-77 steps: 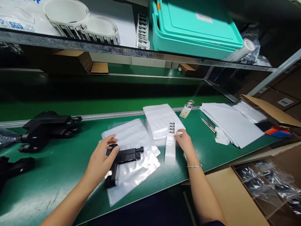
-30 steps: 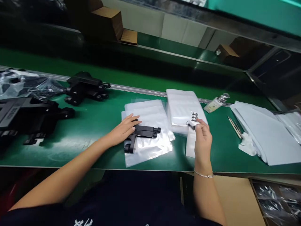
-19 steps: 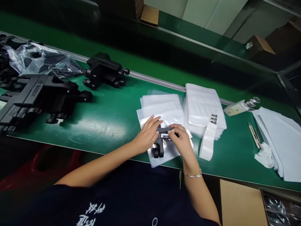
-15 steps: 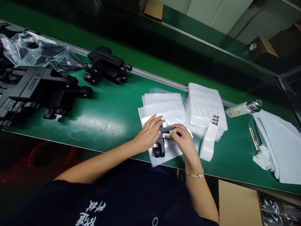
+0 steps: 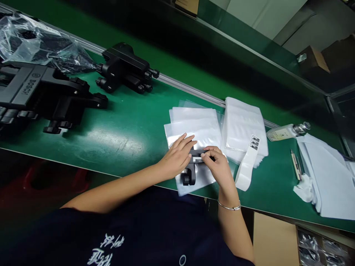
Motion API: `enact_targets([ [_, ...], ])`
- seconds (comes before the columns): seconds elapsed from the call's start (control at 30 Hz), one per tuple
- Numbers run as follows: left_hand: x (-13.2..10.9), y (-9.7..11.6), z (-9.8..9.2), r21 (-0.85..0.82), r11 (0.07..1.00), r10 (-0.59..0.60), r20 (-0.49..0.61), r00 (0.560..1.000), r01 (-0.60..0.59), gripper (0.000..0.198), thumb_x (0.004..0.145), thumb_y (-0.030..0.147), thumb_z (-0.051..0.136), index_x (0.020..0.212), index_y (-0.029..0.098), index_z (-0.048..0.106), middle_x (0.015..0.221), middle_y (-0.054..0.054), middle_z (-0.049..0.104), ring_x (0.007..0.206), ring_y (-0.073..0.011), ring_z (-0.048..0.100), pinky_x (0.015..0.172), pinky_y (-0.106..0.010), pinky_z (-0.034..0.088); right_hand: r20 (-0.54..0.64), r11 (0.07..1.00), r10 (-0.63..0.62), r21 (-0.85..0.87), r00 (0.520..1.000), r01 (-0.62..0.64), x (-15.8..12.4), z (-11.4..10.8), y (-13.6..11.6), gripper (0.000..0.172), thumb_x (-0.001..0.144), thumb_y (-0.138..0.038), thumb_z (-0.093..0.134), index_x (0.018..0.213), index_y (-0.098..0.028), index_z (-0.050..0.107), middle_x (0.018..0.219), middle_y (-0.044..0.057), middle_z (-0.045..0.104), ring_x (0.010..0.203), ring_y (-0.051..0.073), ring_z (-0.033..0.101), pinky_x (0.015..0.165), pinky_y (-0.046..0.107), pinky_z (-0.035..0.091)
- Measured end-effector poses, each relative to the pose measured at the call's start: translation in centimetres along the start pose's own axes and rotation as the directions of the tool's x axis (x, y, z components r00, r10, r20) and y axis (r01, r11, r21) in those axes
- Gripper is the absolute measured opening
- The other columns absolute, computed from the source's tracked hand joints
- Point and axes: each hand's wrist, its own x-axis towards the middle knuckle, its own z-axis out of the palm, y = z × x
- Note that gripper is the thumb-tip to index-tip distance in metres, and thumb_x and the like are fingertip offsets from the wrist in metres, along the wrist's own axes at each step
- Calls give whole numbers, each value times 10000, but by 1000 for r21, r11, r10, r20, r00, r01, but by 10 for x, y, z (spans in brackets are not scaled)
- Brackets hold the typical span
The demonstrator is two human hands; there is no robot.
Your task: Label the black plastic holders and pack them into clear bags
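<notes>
Hands at a green bench: your left hand (image 5: 177, 157) lies flat and open, fingers stretched across the near end of a small black bracket (image 5: 191, 168), steadying it without gripping it. Your right hand (image 5: 217, 166), a thin bangle on its wrist, has thumb and forefinger pinched together on a small white label (image 5: 197, 159) lying on the top bar of the bracket; the other fingers curl loosely. The bracket lies on a clear plastic bag (image 5: 198, 129), itself the top one of a few bags spread near the front edge of the bench (image 5: 127, 129), right in front of you. Just beside these to your right sits a neat stack of white pouches (image 5: 242, 127), and draped over its near corner is a white strip of backing paper (image 5: 246, 166) with a few barcode labels at its upper end. Farther right lie a small bottle (image 5: 287, 131) on its side, tweezers (image 5: 294, 164), a crumpled wipe (image 5: 303, 184) and a pile of white sheets (image 5: 330, 177). Well apart on your left rest larger black plastic parts (image 5: 124, 70) (image 5: 41, 96) and a crinkled plastic bag (image 5: 33, 40) holding more of them
</notes>
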Motion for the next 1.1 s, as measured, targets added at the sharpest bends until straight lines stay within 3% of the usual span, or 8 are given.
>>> enact_targets([
  [0.17, -3, -1, -2, 64, 996, 74, -87, 993, -69, 444, 959, 206, 352, 1396, 137, 394, 1522, -152, 368, 1470, -300, 207, 1151, -509, 325, -24, 996, -21, -87, 1000, 18, -2, 5, 0, 236, 790, -380, 596, 614, -222, 584, 996, 70, 626, 1053, 272, 556, 976, 458, 348],
  [0.27, -7, -2, -9, 164, 948, 294, -129, 947, -272, 332, 945, 185, 401, 1228, 157, 573, 1328, -119, 586, 1334, -278, 442, 1060, -448, 417, -38, 992, -34, -126, 999, 29, -3, 7, -2, 229, 796, -366, 594, 621, -218, 596, 998, 74, 632, 1039, 271, 567, 965, 463, 371],
  [0.4, -5, -5, -23, 311, 829, 472, 57, 880, -465, 265, 930, 192, 455, 1091, 205, 665, 1108, -41, 719, 1092, -239, 615, 850, -381, 460, 4, 996, -49, -78, 999, 49, -6, -9, 3, 210, 829, -381, 612, 706, -222, 673, 1051, 76, 664, 1069, 263, 597, 984, 449, 414],
  [0.47, 1, -6, -33, 322, 799, 473, 187, 861, -508, 271, 911, 216, 490, 1117, 216, 667, 1128, -46, 715, 1073, -240, 618, 807, -369, 433, 52, 996, -89, -11, 995, 89, -9, -24, 12, 194, 848, -395, 635, 940, -253, 728, 1222, 67, 643, 1177, 257, 571, 1043, 441, 406],
  [0.57, 17, -4, -47, 247, 787, 469, 355, 809, -565, 267, 869, 249, 550, 1102, 245, 682, 1035, -55, 715, 989, -221, 623, 763, -343, 399, 142, 987, -156, -25, 978, 161, -12, -42, 29, 433, 839, -405, 683, 1261, -322, 630, 1409, 37, 548, 1341, 264, 455, 1133, 480, 340],
  [0.83, 55, 27, -49, 270, 608, 556, 527, 643, -747, 160, 834, 196, 562, 880, 199, 715, 776, -65, 656, 795, -217, 583, 708, -356, 358, 137, 966, -222, -105, 965, 237, -10, -37, 44, 438, 851, -411, 679, 1277, -324, 624, 1332, 37, 619, 1330, 270, 472, 1141, 516, 348],
  [1.0, 56, 27, -47, 222, 731, 474, 515, 714, -645, 205, 846, 232, 540, 907, 200, 733, 771, -53, 670, 753, -207, 596, 724, -341, 401, 165, 947, -252, -161, 954, 278, -9, -40, 41, 485, 864, -419, 660, 1328, -306, 573, 1352, 58, 590, 1318, 269, 474, 1113, 499, 383],
  [1.1, 44, 13, -53, 39, 937, 330, 222, 917, -347, 323, 892, 255, 462, 1093, 218, 711, 828, -36, 687, 773, -180, 623, 737, -304, 450, 210, 903, -334, -207, 919, 376, -12, -35, 37, 557, 891, -421, 621, 1415, -311, 466, 1380, 76, 552, 1292, 272, 488, 1081, 497, 411],
])
